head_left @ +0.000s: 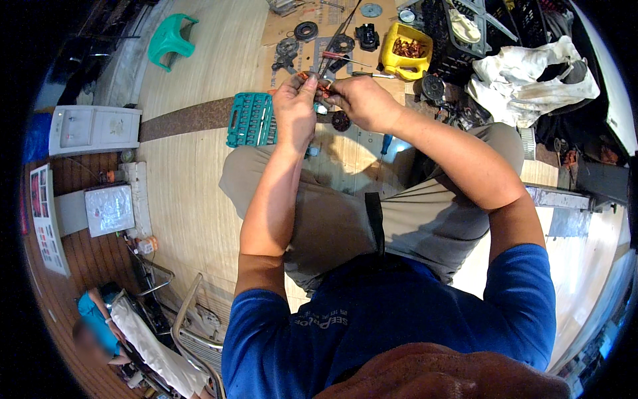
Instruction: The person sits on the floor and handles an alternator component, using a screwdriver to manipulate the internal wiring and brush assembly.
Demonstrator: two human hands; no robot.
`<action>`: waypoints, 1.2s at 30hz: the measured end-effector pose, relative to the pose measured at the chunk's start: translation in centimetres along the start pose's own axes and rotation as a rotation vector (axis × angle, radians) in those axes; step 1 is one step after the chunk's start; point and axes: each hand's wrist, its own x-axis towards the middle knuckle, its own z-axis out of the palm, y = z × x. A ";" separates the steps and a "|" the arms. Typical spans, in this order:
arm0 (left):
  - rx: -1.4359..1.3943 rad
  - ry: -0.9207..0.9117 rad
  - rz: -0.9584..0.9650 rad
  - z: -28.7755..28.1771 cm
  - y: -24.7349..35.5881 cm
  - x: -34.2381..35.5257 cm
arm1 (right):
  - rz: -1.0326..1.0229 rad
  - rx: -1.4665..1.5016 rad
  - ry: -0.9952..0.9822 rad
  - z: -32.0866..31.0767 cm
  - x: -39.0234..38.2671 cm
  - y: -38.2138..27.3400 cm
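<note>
Both hands meet in front of me, above the work spot between my knees. My left hand (295,101) is closed in a pinch around a small copper-coloured part (323,89). From the other side my right hand (367,104) has its fingers closed on the same part; they cover most of it, so its exact kind is hidden. Just beyond the hands lies a red-handled screwdriver (342,57). Below the right hand's fingers sits a dark round part (341,120). A teal socket set case (251,120) lies open beside my left wrist.
Ahead, cardboard (276,26) carries dark rings and metal parts. A cut yellow jug (407,52) holds copper-coloured pieces. Black crates (455,50) and white cloth (531,83) lie right. A blue-handled screwdriver (385,144) is near my knee. A green stool (171,41) stands left; a person (100,326) sits lower left.
</note>
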 end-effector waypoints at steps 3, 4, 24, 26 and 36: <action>0.008 0.023 -0.031 0.2 0.0 -0.2 | -0.036 -0.045 0.010 0.4 -0.1 0.5; 0.008 0.021 -0.032 0.2 -0.2 -0.1 | -0.031 -0.055 0.002 0.4 -0.1 0.6; 0.436 0.203 0.176 -0.2 0.0 0.6 | 0.093 0.153 0.022 -1.1 0.4 -0.1; 0.263 0.197 0.139 0.1 0.0 0.3 | 0.203 0.380 0.010 -0.1 -0.1 -0.5; -0.349 0.043 -0.081 -0.8 -0.2 0.9 | 0.210 0.505 -0.151 -0.2 1.1 2.8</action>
